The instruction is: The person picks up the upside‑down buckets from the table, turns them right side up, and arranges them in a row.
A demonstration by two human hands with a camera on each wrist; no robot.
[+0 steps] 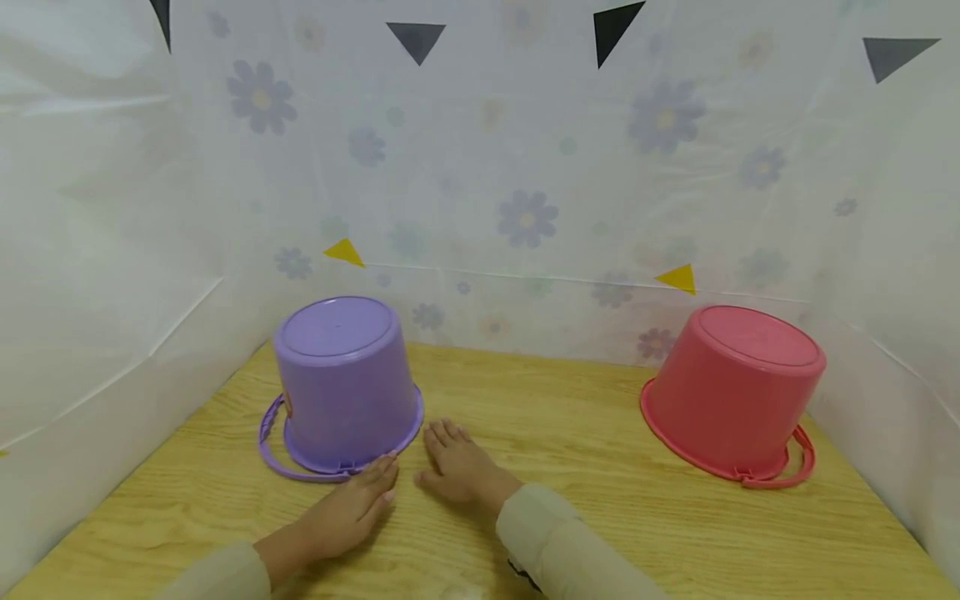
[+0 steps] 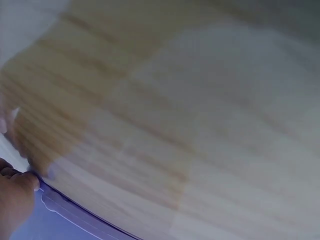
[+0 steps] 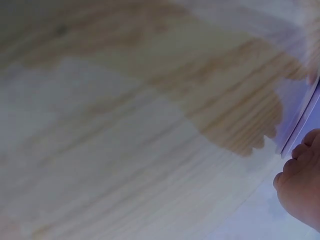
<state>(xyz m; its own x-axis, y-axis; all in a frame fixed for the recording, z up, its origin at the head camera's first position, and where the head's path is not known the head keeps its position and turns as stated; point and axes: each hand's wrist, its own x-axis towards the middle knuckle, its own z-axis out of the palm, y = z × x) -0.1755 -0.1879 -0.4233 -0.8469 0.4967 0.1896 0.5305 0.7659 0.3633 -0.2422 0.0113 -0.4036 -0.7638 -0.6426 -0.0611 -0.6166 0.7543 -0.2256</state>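
Note:
Upside down on the wood-grain table stands a purple bucket, its handle lying round the left front. My left hand has its fingers extended, fingertips right at the near rim of that bucket. To its right, my right hand lies palm down with straight fingers close beside the bucket's right rim. In the left wrist view the left hand shows at the purple rim. The right wrist view has the right hand near the rim too.
A red bucket, also upside down, stands at the right with its handle on the tabletop. Behind the table hangs a flower-patterned white sheet. White side walls flank both edges. Yellow triangles mark the backdrop.

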